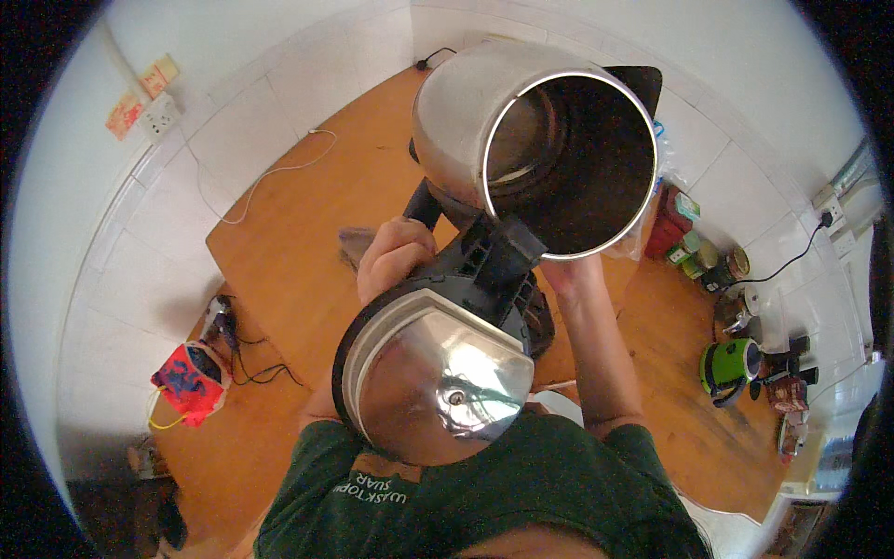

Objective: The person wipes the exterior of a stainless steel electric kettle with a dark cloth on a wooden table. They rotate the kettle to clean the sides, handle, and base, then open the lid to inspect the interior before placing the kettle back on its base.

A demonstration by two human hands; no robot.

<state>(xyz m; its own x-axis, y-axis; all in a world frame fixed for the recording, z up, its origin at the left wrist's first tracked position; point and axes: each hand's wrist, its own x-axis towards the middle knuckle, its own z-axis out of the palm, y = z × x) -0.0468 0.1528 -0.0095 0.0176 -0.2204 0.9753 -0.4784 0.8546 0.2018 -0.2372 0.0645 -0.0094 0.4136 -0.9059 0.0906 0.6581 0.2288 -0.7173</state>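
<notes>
A stainless-steel electric kettle (461, 105) is held up close to the camera, tilted so its wide mouth and dark inside show. Its hinged lid (433, 377) hangs wide open towards my chest, with the shiny inner face up. My left hand (397, 257) is closed around the black handle (423, 206). Behind the kettle, my right hand (569, 274) supports the body from the far side; its fingers are mostly hidden. A greyish cloth-like thing (355, 244) shows beside my left hand, partly covered.
On the wooden surface (279, 230), a red bag (192, 384) and a hair dryer (218, 314) lie left. Jars (705, 258), a red box (670, 216) and a green pot-like appliance (730, 367) stand right. A white cable (279, 169) and black cords (262, 374) lie at left.
</notes>
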